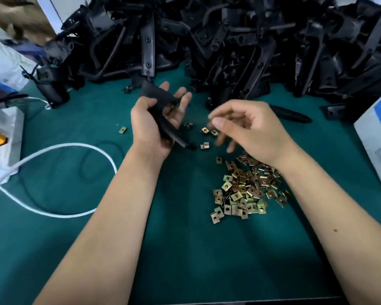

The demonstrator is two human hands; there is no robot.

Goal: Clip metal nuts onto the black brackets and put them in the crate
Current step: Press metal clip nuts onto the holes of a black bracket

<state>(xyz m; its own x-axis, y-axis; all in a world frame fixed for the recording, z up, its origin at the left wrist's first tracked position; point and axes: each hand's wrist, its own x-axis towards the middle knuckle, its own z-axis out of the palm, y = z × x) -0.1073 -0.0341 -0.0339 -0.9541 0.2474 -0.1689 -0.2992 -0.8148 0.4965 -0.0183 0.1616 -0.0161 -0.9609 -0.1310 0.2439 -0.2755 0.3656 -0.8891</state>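
The left hand [156,122] grips a black bracket [163,111], thumb curled over it. The right hand [249,130] hovers above loose metal nuts [244,190] on the green counter [185,249], its blurred fingers [220,123] loosely curled; whether they pinch anything I cannot tell.

I see open green worktop [185,249] between my forearms and on toward the near edge, so a hand can pass there freely. The heap of metal nuts [246,190] lies under my right wrist, with loose nuts [205,130] scattered between both hands, and the pile of black brackets [229,40] walls off the whole far side. To the left a white cable [59,148] loops over the worktop, and a white box [376,137] blocks the right edge.
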